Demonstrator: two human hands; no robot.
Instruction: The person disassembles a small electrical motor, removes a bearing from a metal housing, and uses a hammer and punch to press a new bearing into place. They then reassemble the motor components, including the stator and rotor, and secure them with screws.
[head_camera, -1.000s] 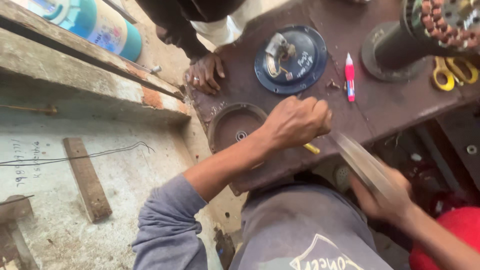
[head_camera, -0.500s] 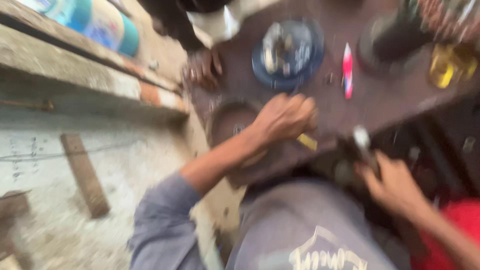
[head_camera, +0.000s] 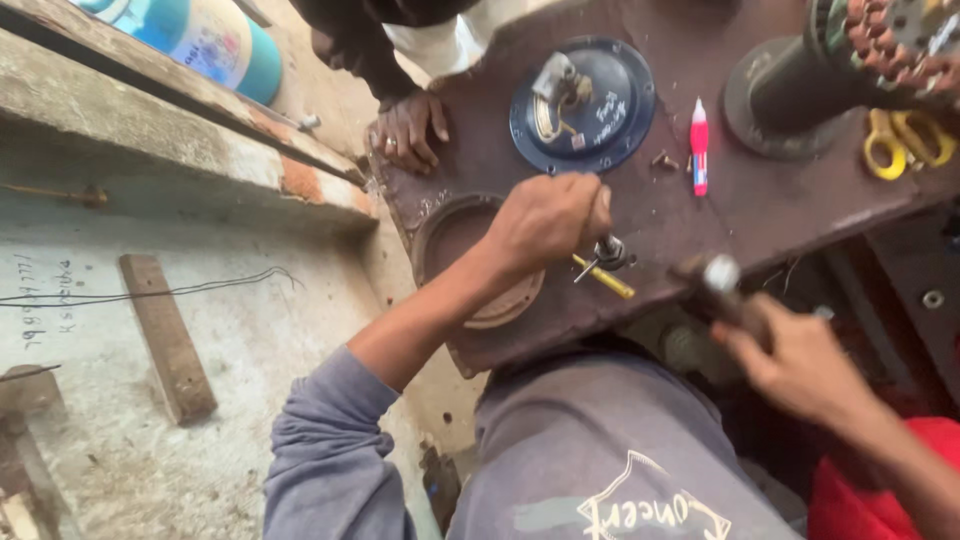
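The left hand (head_camera: 545, 222) is curled shut around a small metal part (head_camera: 608, 252). The part is dark and shiny, with a round knob top and a thin pin sticking out of its side. It sits just past the fingers, right above the near edge of the brown metal table (head_camera: 770, 205). A yellow stick (head_camera: 603, 277), maybe a pencil or a tool handle, lies under the part on the table edge.

The right hand (head_camera: 790, 350) is closed around a hammer (head_camera: 718, 285). The handle is dark and the end near the part looks grey and blurry. The hammer is just off the near edge of the table, close to the small metal part but not touching it.

Beside the left hand, on the table, is a round rusty ring (head_camera: 478, 260) with a dip in the middle. Farther back on the table is a round dark blue cover (head_camera: 590, 105) with a silver piece on top. Next to it lies a red and white marker (head_camera: 699, 145). At the far corner of the table lie yellow scissors (head_camera: 905, 140).

Another person's hand (head_camera: 410, 130) rests flat on the far left edge of the table.
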